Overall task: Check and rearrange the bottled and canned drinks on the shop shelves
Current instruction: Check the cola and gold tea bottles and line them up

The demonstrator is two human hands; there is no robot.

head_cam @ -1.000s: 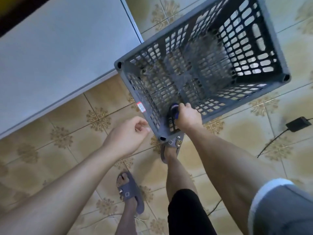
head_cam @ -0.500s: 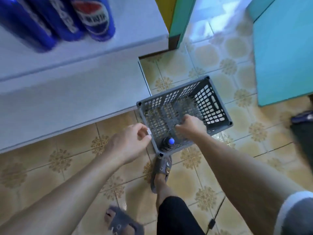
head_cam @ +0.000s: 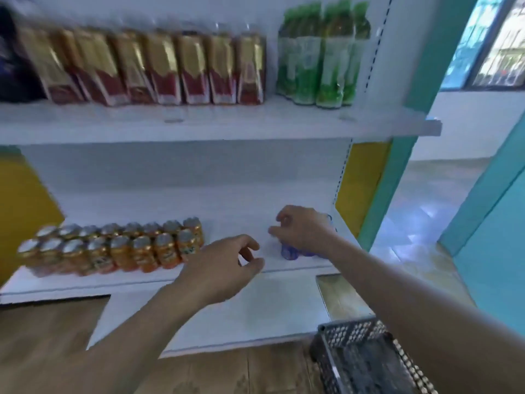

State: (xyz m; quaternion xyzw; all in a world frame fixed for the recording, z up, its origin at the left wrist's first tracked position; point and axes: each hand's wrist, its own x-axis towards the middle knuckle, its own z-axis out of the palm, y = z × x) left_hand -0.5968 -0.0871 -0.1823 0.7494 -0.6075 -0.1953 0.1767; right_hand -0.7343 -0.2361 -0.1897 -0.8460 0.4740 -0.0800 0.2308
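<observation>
A blue-capped bottle (head_cam: pixel 287 251) lies on the white middle shelf (head_cam: pixel 233 211) near its right end. My right hand (head_cam: pixel 304 229) rests over the bottle and grips it from above, hiding most of its body. To the left, by the shelf's front edge, my left hand (head_cam: pixel 218 268) hovers with its fingers curled apart and holds nothing. Two rows of orange cans (head_cam: pixel 113 248) stand on the left part of the same shelf. On the upper shelf (head_cam: pixel 199 123) stands a row of red-and-gold bottles (head_cam: pixel 159 69), with green bottles (head_cam: pixel 321 52) to their right.
A grey plastic basket (head_cam: pixel 366 362) stands on the floor at the bottom right, next to the lowest white shelf board (head_cam: pixel 227 314). A teal post (head_cam: pixel 397 166) and a teal wall (head_cam: pixel 488 223) border the shelf's right side. The view is blurred.
The view has swung up from the basket on the floor to the shelves. My right hand took the blue-capped bottle out of the basket and now has it on the middle shelf. My left hand rose too.
</observation>
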